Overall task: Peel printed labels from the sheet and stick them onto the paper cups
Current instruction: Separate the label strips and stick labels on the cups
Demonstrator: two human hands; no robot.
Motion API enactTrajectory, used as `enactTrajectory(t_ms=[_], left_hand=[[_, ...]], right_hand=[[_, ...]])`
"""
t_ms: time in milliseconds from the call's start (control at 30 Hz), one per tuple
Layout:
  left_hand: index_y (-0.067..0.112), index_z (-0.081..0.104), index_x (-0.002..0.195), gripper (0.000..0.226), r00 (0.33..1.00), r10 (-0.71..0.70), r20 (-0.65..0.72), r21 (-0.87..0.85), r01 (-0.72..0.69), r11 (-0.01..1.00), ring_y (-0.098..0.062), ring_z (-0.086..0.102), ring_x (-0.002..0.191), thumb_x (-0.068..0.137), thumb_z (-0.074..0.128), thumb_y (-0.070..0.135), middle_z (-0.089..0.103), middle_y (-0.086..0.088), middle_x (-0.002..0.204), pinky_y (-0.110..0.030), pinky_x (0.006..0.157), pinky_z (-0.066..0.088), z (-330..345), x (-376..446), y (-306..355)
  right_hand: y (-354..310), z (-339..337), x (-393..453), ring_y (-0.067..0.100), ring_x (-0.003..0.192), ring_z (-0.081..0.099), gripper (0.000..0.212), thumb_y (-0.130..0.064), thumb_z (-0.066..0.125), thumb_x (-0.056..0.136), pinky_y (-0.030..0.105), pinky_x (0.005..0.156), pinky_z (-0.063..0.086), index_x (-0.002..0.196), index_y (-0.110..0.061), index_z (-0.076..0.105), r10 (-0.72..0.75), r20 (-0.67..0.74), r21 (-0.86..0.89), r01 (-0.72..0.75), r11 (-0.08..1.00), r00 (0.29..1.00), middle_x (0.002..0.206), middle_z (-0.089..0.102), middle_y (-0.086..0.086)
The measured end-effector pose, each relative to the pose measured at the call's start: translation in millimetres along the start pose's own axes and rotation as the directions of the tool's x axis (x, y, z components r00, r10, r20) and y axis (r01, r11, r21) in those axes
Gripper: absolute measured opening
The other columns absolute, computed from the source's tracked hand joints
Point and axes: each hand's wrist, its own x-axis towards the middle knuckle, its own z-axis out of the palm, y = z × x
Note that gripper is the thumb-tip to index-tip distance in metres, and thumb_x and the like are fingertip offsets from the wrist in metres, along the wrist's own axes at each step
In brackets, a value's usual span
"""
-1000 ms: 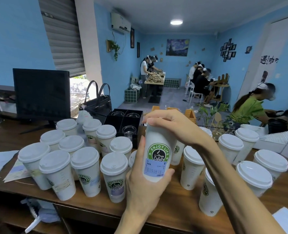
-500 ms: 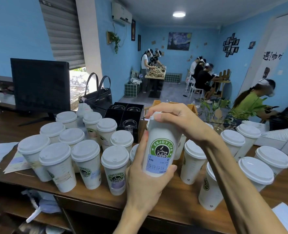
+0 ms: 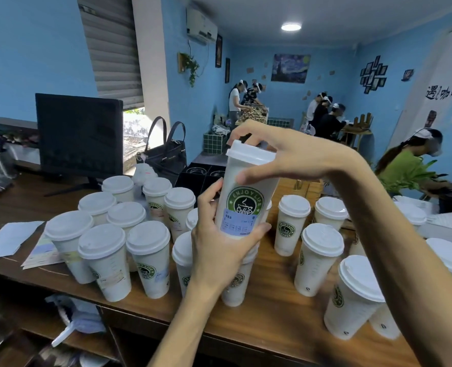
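I hold a white lidded paper cup (image 3: 248, 178) with a green "Enjoy Life Coffee" logo above the wooden counter (image 3: 278, 311). A blue printed label (image 3: 237, 222) is stuck under the logo. My left hand (image 3: 217, 247) wraps the cup's lower part, thumb pressed by the label's lower right edge. My right hand (image 3: 288, 154) grips the cup near its lid from the right. Many more lidded cups stand on the counter: a labelled cluster on the left (image 3: 148, 258) and others on the right (image 3: 317, 258). Label sheets (image 3: 43, 252) lie at the left behind the cups.
A black monitor (image 3: 79, 136) and a black handbag (image 3: 166, 152) stand behind the left cups. A black compartment box (image 3: 193, 178) sits behind the held cup. White paper (image 3: 10, 238) lies far left. A person in green (image 3: 405, 168) works at the right; others stand in the back.
The held cup has risen and its lid now shows below my right hand's fingers. My left thumb has slid along the label's lower edge. The view has tilted a little.
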Motion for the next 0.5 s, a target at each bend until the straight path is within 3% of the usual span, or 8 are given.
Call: enactTrajectory(t_ms=[167, 233, 333, 433, 500], left_hand=[[0.046, 0.038, 0.149, 0.103, 1.000, 0.015, 0.000, 0.094, -0.015, 0.995, 0.000, 0.060, 0.122, 0.064, 0.096, 0.041, 0.061, 0.023, 0.135, -0.035, 0.099, 0.056, -11, 24, -7], [0.049, 0.031, 0.155, 0.109, 1.000, 0.021, 0.021, 0.148, -0.024, 0.989, -0.005, 0.054, 0.133, 0.065, 0.091, 0.052, 0.053, 0.021, 0.145, -0.041, 0.106, 0.052, -16, 33, -10], [0.052, 0.021, 0.157, 0.111, 1.000, -0.008, 0.008, 0.200, 0.006, 0.980, -0.008, 0.044, 0.141, 0.068, 0.087, 0.057, 0.047, 0.014, 0.153, -0.045, 0.113, 0.046, -24, 40, -12], [0.053, 0.023, 0.155, 0.100, 0.999, -0.036, 0.000, 0.256, 0.035, 0.966, -0.007, 0.041, 0.142, 0.076, 0.084, 0.052, 0.045, 0.014, 0.153, -0.038, 0.115, 0.041, -33, 46, -18], [0.050, 0.035, 0.151, 0.080, 0.998, -0.056, 0.035, 0.311, 0.042, 0.949, 0.002, 0.043, 0.133, 0.085, 0.079, 0.046, 0.047, 0.022, 0.145, -0.024, 0.108, 0.039, -40, 51, -25]], right_hand=[[-1, -2, 21, 0.018, 0.106, 0.063, 0.053, -0.048, 0.078, 0.086, 0.036, 0.085, 0.056, 0.131, -0.042, 0.051, 0.009, -0.111, -0.041, -0.014, 0.999, 0.994, 0.121, 0.062, -0.004], [-2, -3, 28, 0.018, 0.104, 0.063, 0.053, -0.046, 0.077, 0.086, 0.031, 0.079, 0.054, 0.131, -0.041, 0.050, 0.009, -0.137, -0.042, -0.015, 0.999, 0.990, 0.121, 0.062, -0.003], [2, -4, 44, 0.021, 0.104, 0.063, 0.054, -0.046, 0.076, 0.087, 0.033, 0.080, 0.058, 0.133, -0.040, 0.049, 0.028, -0.172, -0.038, -0.035, 0.999, 0.985, 0.123, 0.062, 0.000], [12, -4, 65, 0.027, 0.109, 0.060, 0.056, -0.047, 0.077, 0.085, 0.043, 0.089, 0.055, 0.133, -0.037, 0.049, 0.026, -0.290, -0.081, -0.052, 0.995, 0.957, 0.129, 0.060, 0.003], [24, 3, 82, 0.028, 0.110, 0.059, 0.059, -0.048, 0.077, 0.082, 0.046, 0.092, 0.054, 0.132, -0.035, 0.050, 0.023, -0.331, -0.078, -0.052, 0.996, 0.943, 0.131, 0.059, 0.005]])
